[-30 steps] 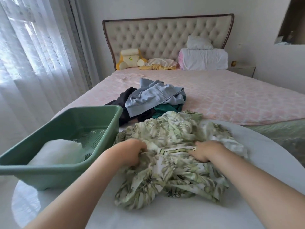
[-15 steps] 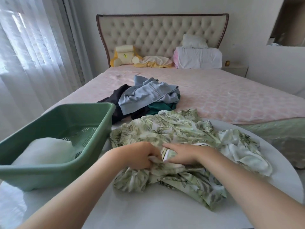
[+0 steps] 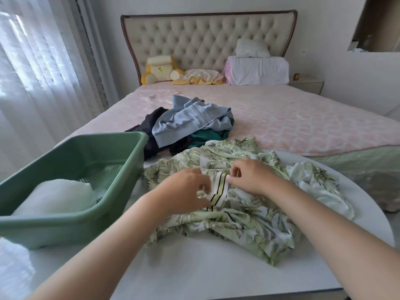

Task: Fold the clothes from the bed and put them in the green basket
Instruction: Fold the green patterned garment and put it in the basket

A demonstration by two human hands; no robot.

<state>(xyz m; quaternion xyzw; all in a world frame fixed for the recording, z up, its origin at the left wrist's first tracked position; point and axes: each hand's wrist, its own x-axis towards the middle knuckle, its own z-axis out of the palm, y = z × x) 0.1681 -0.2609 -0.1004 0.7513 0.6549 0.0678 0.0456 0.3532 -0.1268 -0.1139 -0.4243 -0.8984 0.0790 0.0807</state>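
Grip: L hand (image 3: 186, 189) & R hand (image 3: 252, 178) pinch striped band (image 3: 219, 188) of thin crumpled leaf-print garment (image 3: 249, 224).

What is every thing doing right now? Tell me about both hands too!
Left hand: pinches the striped band.
Right hand: pinches the striped band.
Leafy garment: crumpled, unfolded, on the table.
Green basket: holds one white bundle.
Clothes pile: jumbled, unfolded, on the bed.

Two hands (image 3: 184, 191) (image 3: 253, 178), one basket (image 3: 65, 226), one leafy garment (image 3: 249, 219), two pillows (image 3: 257, 70) (image 3: 252, 48).
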